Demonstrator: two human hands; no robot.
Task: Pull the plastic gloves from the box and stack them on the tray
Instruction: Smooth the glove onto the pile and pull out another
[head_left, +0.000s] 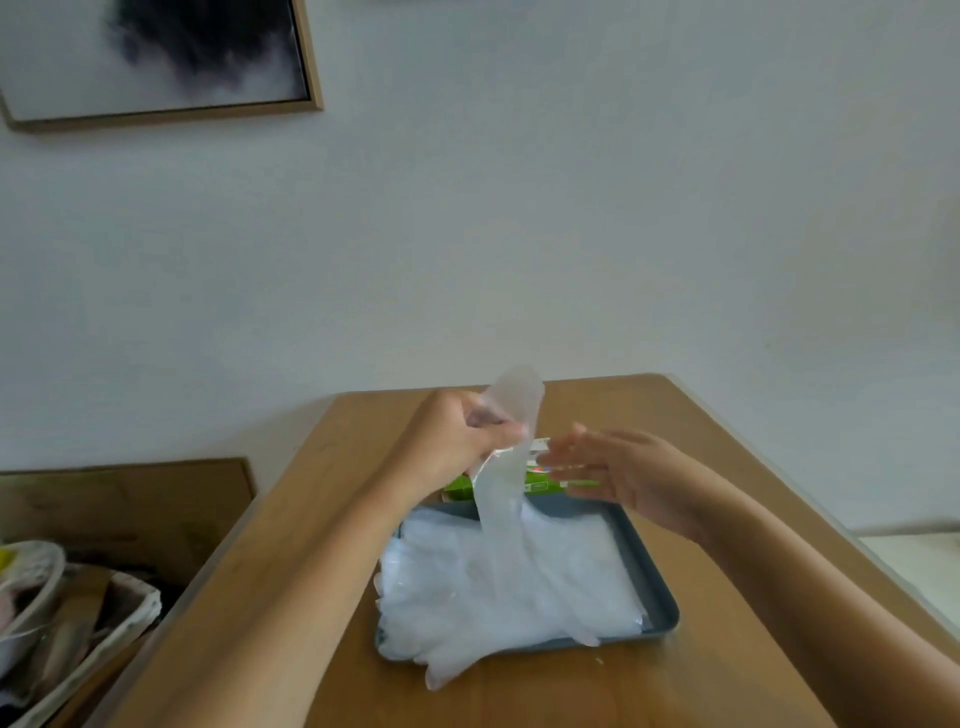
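plastic glove (501, 478) hangs from left hand (457, 447), fingers pinching its upper part, lower end draped on glove stack (509, 587) in grey tray (657, 587). right hand (618, 473) beside it, fingers straight (blurred), over green box (460, 487).

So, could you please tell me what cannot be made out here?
Head view:
- Green box: mostly hidden behind the held glove and left hand; opening unseen.
- Right hand: fingers motion-blurred.
- Glove stack on the tray: layers merge, count unreadable.
- Basket, lower left: cut by the edge.
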